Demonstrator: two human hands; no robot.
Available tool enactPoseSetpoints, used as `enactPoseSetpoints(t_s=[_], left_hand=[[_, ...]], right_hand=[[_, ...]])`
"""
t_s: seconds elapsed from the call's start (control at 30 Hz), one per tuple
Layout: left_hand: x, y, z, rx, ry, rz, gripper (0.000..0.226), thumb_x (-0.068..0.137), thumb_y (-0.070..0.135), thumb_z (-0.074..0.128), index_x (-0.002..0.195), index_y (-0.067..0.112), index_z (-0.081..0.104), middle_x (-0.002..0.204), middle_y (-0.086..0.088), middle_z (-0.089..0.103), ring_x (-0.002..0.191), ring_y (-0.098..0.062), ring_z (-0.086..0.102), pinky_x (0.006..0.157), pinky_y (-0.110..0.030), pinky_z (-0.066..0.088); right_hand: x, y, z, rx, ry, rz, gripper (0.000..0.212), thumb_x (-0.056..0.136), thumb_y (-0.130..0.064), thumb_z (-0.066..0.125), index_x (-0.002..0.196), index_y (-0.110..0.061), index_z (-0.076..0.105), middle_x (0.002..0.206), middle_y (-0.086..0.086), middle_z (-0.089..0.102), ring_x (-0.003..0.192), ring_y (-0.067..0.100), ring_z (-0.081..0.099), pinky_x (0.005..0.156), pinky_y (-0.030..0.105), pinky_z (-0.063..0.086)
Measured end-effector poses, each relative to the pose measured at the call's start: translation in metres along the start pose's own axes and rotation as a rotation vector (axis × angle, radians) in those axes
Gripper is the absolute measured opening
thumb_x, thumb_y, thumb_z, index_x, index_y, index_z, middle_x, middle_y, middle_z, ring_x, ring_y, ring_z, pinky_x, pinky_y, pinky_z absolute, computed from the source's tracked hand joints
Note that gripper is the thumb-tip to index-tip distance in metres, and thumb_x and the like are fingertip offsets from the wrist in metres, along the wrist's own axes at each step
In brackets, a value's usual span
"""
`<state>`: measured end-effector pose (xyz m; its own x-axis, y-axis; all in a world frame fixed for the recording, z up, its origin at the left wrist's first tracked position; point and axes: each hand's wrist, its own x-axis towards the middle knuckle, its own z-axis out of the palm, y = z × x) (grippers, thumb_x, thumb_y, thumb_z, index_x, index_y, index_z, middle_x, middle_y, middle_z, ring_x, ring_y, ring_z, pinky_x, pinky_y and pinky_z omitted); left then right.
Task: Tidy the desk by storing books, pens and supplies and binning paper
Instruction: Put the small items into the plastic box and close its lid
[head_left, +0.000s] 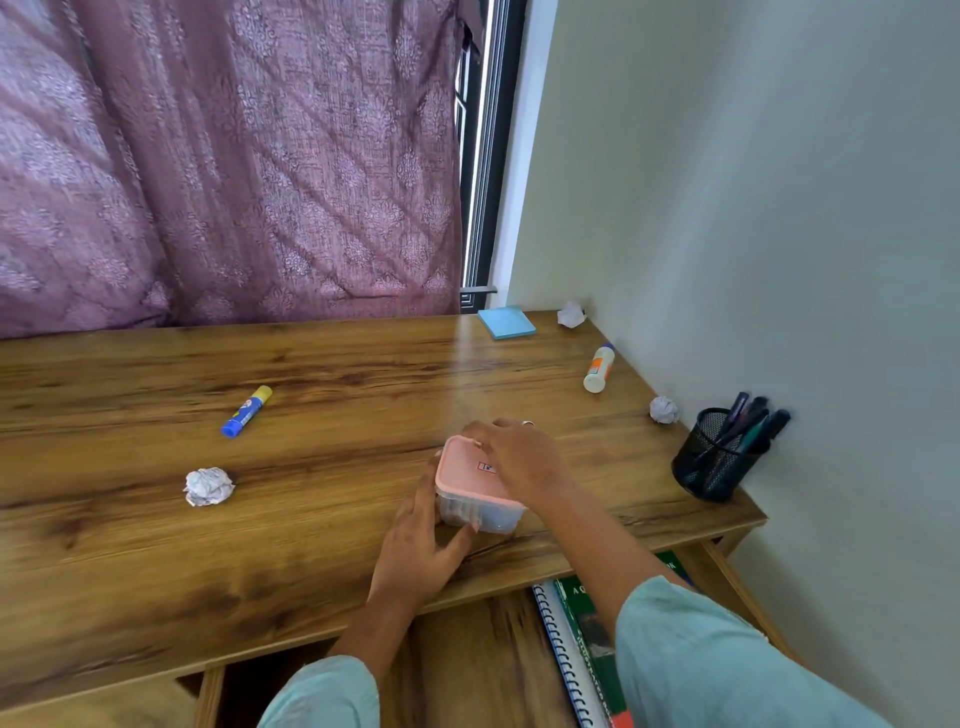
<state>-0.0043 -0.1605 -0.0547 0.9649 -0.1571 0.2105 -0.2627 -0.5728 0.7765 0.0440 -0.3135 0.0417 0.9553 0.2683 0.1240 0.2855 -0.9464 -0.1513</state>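
A small clear plastic box with a pink lid stands near the front of the wooden desk. My left hand grips the box's left side. My right hand lies on top of the lid, fingers curled over its far edge. A blue and yellow glue stick lies to the left. A white glue bottle and a blue sticky-note pad lie at the back right. Crumpled paper balls sit at the left, right and back corner.
A black mesh pen holder full of pens stands at the desk's right edge by the wall. An open drawer below the desk holds a spiral notebook and a green book. A purple curtain hangs behind the desk.
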Motion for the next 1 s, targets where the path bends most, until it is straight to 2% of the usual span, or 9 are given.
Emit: enactPoseSetpoints(t_s=[0.13, 0.23, 0.33, 0.4, 0.5, 0.6, 0.73, 0.9, 1.0], left_hand=[[0.000, -0.002, 0.002, 0.000, 0.002, 0.012, 0.088, 0.078, 0.069, 0.045, 0.149, 0.030, 0.013, 0.148, 0.006, 0.037, 0.131, -0.011, 0.039, 0.104, -0.036, 0.041], [0.001, 0.001, 0.001, -0.035, 0.019, 0.017, 0.083, 0.081, 0.071, 0.040, 0.149, 0.037, 0.007, 0.151, 0.008, 0.032, 0.134, -0.010, 0.036, 0.107, -0.033, 0.036], [0.000, 0.008, -0.002, -0.064, 0.031, 0.024, 0.067, 0.088, 0.064, 0.039, 0.142, 0.052, 0.001, 0.150, 0.008, 0.032, 0.134, -0.010, 0.036, 0.104, -0.025, 0.029], [-0.002, 0.010, -0.002, -0.052, 0.026, -0.002, 0.057, 0.092, 0.054, 0.039, 0.136, 0.056, 0.002, 0.148, 0.004, 0.036, 0.133, -0.014, 0.037, 0.101, -0.023, 0.026], [-0.002, 0.008, -0.002, -0.051, 0.028, -0.010, 0.048, 0.092, 0.054, 0.036, 0.132, 0.058, 0.010, 0.146, 0.004, 0.040, 0.131, -0.014, 0.040, 0.103, -0.026, 0.030], [-0.002, 0.006, -0.002, -0.069, 0.023, -0.007, 0.045, 0.091, 0.057, 0.036, 0.130, 0.058, 0.015, 0.142, 0.004, 0.043, 0.127, -0.013, 0.044, 0.104, -0.032, 0.037], [-0.002, 0.006, -0.004, -0.091, 0.017, -0.002, 0.042, 0.090, 0.056, 0.037, 0.128, 0.058, 0.019, 0.138, 0.005, 0.046, 0.122, -0.012, 0.048, 0.100, -0.035, 0.043], [-0.002, 0.008, -0.004, -0.102, 0.029, -0.019, 0.047, 0.089, 0.055, 0.038, 0.134, 0.044, 0.027, 0.137, 0.005, 0.044, 0.119, -0.013, 0.048, 0.098, -0.033, 0.044], [-0.001, 0.007, -0.004, -0.103, 0.033, -0.016, 0.050, 0.089, 0.056, 0.038, 0.136, 0.042, 0.027, 0.136, 0.004, 0.043, 0.120, -0.013, 0.047, 0.098, -0.036, 0.046]], right_hand=[[-0.001, 0.000, 0.001, -0.008, -0.008, -0.010, 0.031, 0.097, -0.022, 0.041, 0.123, -0.032, 0.053, 0.111, 0.003, 0.061, 0.102, 0.029, 0.059, 0.076, 0.033, 0.045], [0.000, 0.000, 0.002, -0.010, -0.018, -0.007, 0.030, 0.097, -0.023, 0.042, 0.122, -0.033, 0.052, 0.109, 0.002, 0.060, 0.101, 0.028, 0.058, 0.074, 0.032, 0.044], [0.001, 0.001, 0.006, -0.011, -0.044, 0.005, 0.027, 0.096, -0.024, 0.042, 0.120, -0.033, 0.052, 0.108, 0.001, 0.059, 0.101, 0.027, 0.057, 0.072, 0.031, 0.042], [0.002, 0.002, 0.008, 0.003, -0.070, 0.020, 0.024, 0.096, -0.025, 0.042, 0.117, -0.033, 0.052, 0.109, 0.002, 0.058, 0.101, 0.027, 0.057, 0.073, 0.032, 0.043], [0.005, 0.005, 0.010, 0.043, -0.119, 0.051, 0.024, 0.097, -0.025, 0.039, 0.115, -0.033, 0.052, 0.112, 0.003, 0.059, 0.101, 0.028, 0.058, 0.078, 0.036, 0.048], [0.007, 0.007, 0.012, 0.123, -0.160, 0.087, 0.025, 0.099, -0.027, 0.035, 0.115, -0.031, 0.053, 0.113, 0.004, 0.059, 0.102, 0.028, 0.057, 0.081, 0.038, 0.047], [0.010, 0.009, 0.013, 0.251, -0.186, 0.142, 0.029, 0.102, -0.028, 0.032, 0.115, -0.019, 0.057, 0.118, 0.007, 0.060, 0.107, 0.027, 0.056, 0.087, 0.037, 0.043], [0.008, 0.011, 0.017, 0.297, -0.144, 0.174, 0.034, 0.103, -0.034, 0.032, 0.111, -0.016, 0.059, 0.112, 0.006, 0.062, 0.103, 0.025, 0.057, 0.076, 0.030, 0.035], [0.009, 0.015, 0.022, 0.370, -0.088, 0.181, 0.034, 0.102, -0.035, 0.035, 0.111, -0.018, 0.062, 0.108, 0.004, 0.063, 0.099, 0.022, 0.057, 0.074, 0.029, 0.033]])
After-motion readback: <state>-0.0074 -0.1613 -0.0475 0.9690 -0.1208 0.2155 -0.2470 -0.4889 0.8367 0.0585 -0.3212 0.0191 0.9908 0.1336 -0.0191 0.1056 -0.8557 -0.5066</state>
